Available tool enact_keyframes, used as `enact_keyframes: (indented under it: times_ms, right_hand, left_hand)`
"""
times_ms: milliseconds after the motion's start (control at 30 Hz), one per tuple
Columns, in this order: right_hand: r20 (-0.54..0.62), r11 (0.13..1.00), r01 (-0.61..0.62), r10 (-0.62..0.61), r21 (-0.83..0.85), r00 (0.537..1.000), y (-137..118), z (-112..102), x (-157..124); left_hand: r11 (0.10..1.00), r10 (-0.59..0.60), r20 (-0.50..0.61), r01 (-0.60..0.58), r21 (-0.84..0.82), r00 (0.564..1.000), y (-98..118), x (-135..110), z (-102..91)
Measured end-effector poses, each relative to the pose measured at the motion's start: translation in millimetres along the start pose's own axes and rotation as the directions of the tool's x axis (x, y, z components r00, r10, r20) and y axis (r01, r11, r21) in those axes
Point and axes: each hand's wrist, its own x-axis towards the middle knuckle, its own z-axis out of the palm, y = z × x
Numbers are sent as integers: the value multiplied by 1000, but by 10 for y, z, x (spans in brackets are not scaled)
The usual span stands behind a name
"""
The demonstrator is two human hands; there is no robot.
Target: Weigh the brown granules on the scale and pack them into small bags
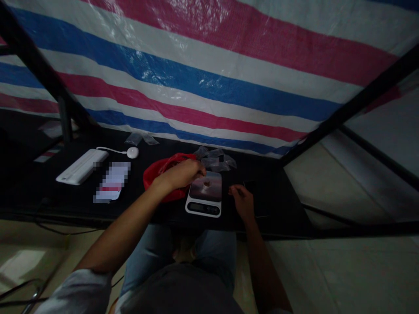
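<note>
A small digital scale [204, 194] sits near the front edge of a black table [65, 196], with a tiny pale item [207, 183] on its shiny platform. My left hand [183, 173] reaches over a red plastic bag [157, 172] to the scale's top left corner, fingers pinched together on something I cannot make out. My right hand [242, 200] rests just right of the scale, fingers curled around a thin dark thing too dim to name. A heap of small clear bags [216, 158] lies behind the scale.
A white flat device [81, 166] with a cord and round white puck [132, 152] lies at the left, beside a paper slip [113, 181]. Two clear packets [140, 139] lie near the striped tarp wall [209, 74]. Black frame bars [353, 104] run right.
</note>
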Motion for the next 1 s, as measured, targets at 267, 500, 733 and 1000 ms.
enact_keyframes:
  times_ms: [267,500,733,1000]
  right_hand:
    - [-1,1000,15,-15,27,1000,42,-3,6]
    - [-40,995,36,-33,89,999,45,15,11]
    - [-38,996,43,-40,82,998,49,12,16]
    - [-35,994,108,-107,20,994,27,28,4]
  left_hand:
    - [989,138,164,-145,27,977,85,192,131]
    - [978,204,111,-207,17,973,93,234,106]
    - [976,207,1,-206,-71,978,95,190,225]
    - [972,191,-143,-207,-113,971,68,129,273]
